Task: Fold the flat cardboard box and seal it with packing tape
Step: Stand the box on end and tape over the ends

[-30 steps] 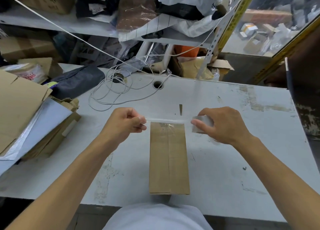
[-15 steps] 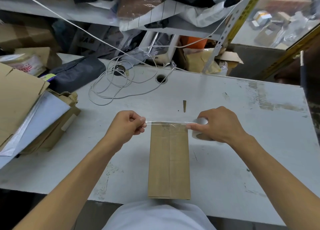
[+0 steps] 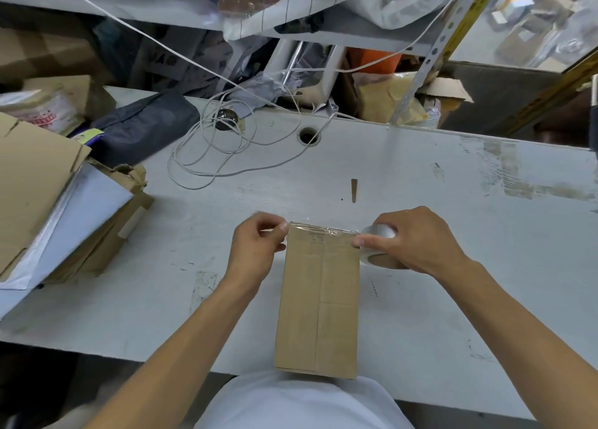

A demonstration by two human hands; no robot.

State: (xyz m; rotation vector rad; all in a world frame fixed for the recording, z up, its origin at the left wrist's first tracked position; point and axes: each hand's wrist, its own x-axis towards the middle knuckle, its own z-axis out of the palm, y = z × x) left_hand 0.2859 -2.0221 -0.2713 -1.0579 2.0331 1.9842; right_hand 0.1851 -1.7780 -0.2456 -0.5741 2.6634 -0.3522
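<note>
1. Cardboard box (image 3: 318, 302): folded, lying lengthwise on the white worktable (image 3: 453, 234). Its near end overhangs the table's front edge, close to the person's torso, and a centre seam runs along the top face.
2. Handling, as a judgement: the box is probably light and fairly stiff, yet it would dent under hard pressure. It is best steadied by its long side edges or pressed flat from above.
3. Left hand (image 3: 255, 247): fingers curled, pinching the free end of the clear packing tape (image 3: 323, 229) at the box's far left corner.
4. Right hand (image 3: 411, 239): curled round the tape roll (image 3: 377, 247), just beside the far right corner. One fingertip presses at the box edge.
5. Tape strip: laid across the far end of the box. It is thin, sticky and likely to crease or cling to itself if slack.
6. Hard to make out: how firmly the transparent strip adheres, and whether it wraps down the sides. The roll is largely hidden by the hand.
7. Farther back: a coiled white cable (image 3: 220, 156), a cable hole (image 3: 309, 135), stacked flat cardboard (image 3: 35, 182) at left, and cluttered shelving behind.
</note>
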